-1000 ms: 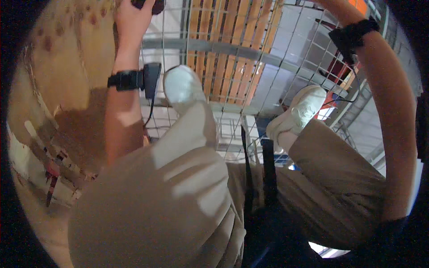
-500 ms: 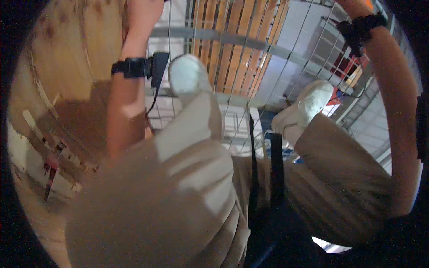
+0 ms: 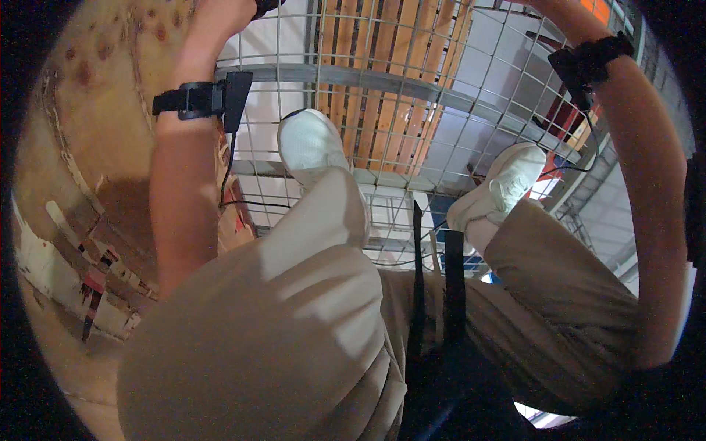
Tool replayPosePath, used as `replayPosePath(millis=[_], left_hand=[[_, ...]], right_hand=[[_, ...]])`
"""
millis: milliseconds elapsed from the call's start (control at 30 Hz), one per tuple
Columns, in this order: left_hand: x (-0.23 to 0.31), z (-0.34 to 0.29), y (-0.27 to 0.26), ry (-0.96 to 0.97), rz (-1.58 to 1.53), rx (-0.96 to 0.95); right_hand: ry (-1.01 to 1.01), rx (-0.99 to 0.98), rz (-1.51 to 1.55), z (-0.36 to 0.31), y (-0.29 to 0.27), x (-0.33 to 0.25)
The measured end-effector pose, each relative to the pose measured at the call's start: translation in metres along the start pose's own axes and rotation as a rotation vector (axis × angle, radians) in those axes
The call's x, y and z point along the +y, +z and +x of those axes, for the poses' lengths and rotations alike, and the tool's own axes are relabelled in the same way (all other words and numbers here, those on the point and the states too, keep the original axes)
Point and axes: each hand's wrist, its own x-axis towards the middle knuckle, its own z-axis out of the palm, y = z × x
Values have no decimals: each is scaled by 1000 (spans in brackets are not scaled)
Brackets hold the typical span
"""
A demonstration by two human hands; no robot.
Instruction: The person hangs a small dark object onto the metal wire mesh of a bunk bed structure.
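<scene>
Wire mesh (image 3: 507,110) spreads below the person, and orange wooden slats (image 3: 375,103) show through it. Beyond the near knee, on the far left side, a dark object (image 3: 269,6) is just beside the left hand (image 3: 224,16); it is mostly cut off, so I cannot tell its kind. Whether the fingers pinch it or only touch it, I also cannot tell. The right hand (image 3: 543,3) is at the far right, almost out of sight, and its grip I cannot judge. Both arms reach forward, so the step in hand seems to be some handling at the far side. A next move there would call, I think, for steady fingers and for keeping the thin cable (image 3: 229,169) under the left wrist strap (image 3: 193,101) free. At the left stands a stained wooden panel (image 3: 110,132); white shoes (image 3: 312,140) rest over the mesh.
</scene>
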Motion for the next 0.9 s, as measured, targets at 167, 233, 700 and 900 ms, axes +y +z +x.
replayPosePath(millis=[167, 233, 700, 900], left_hand=[[-6, -17, 5, 161, 83, 29], [-13, -23, 5, 140, 120, -2], [-10, -37, 21, -221, 376, 296], [22, -30, 1, -278, -135, 819]], right_hand=[[112, -20, 80, -6, -4, -13], [125, -34, 60, -6, -8, -14], [178, -90, 53, -9, -21, -25], [111, -100, -8, 2, -11, -9]])
